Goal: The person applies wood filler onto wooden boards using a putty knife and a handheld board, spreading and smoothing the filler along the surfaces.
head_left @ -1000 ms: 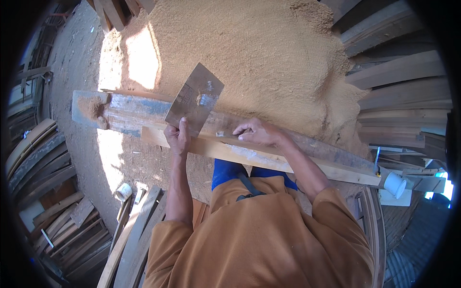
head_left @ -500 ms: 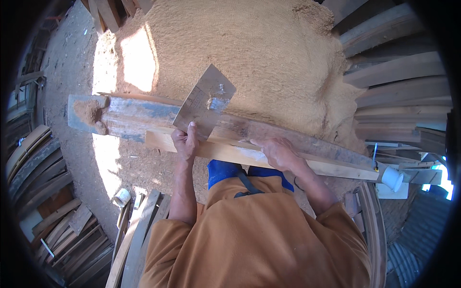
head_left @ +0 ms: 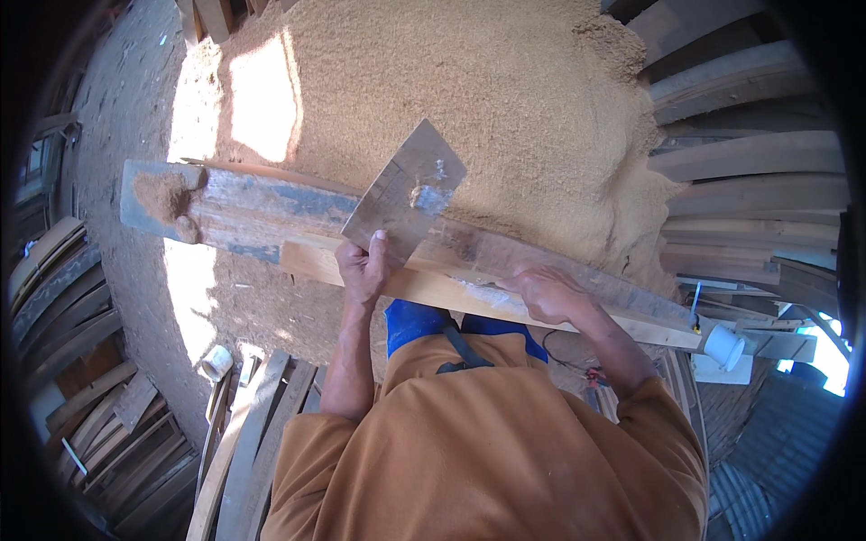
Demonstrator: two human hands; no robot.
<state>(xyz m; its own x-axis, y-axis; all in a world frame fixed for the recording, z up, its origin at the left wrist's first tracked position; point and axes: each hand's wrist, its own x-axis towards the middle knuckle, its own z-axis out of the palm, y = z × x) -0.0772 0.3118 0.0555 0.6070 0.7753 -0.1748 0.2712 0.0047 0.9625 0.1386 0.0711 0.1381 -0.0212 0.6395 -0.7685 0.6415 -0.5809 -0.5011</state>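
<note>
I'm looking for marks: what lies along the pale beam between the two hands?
The head view shows, from the left hand rightward, a plain stretch of pale beam, then a white smear by the right hand.

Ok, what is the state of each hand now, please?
Left hand: closed, holding the thin flat board.
Right hand: on the pale plank; whether it holds anything cannot be told.
</note>
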